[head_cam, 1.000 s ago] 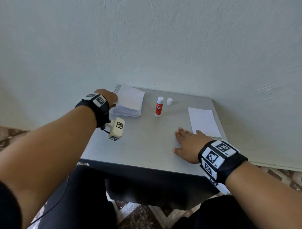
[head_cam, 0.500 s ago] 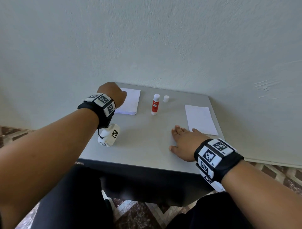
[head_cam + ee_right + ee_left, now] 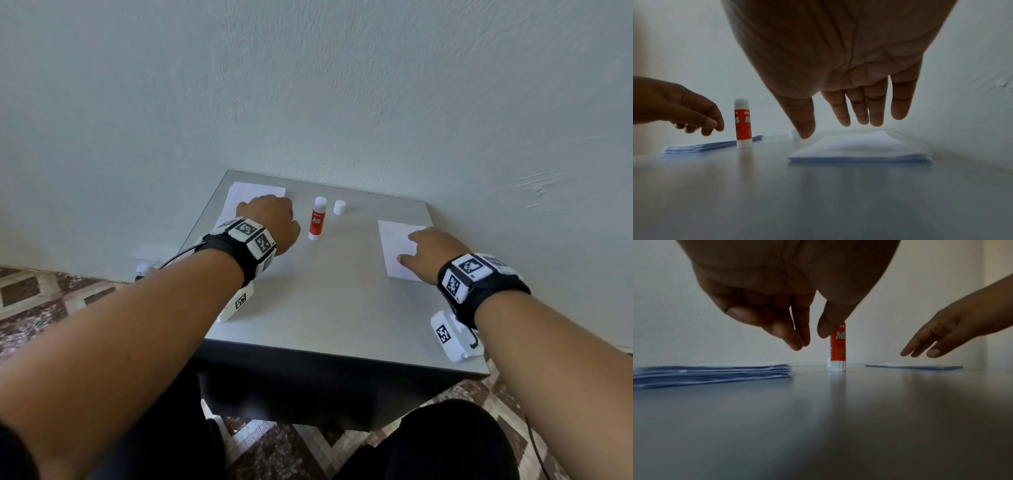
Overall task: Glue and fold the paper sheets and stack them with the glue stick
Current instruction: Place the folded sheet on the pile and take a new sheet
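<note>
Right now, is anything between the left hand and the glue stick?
No. The left hand hangs just beside the glue stick, with only bare table between them. The cap sits farther back, out of the way.

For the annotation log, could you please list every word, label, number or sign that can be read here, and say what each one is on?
"GLUE STICK": white letters on the red label of the glue stick, standing upright on the table.
Brand line above it on the same label: partly hidden and too blurred to read.
Small print lower on the label: too small to read.
Black-and-white square codes on the wristbands and camera housings: patterns only, no readable text.
Paper stacks: no text visible.
</note>
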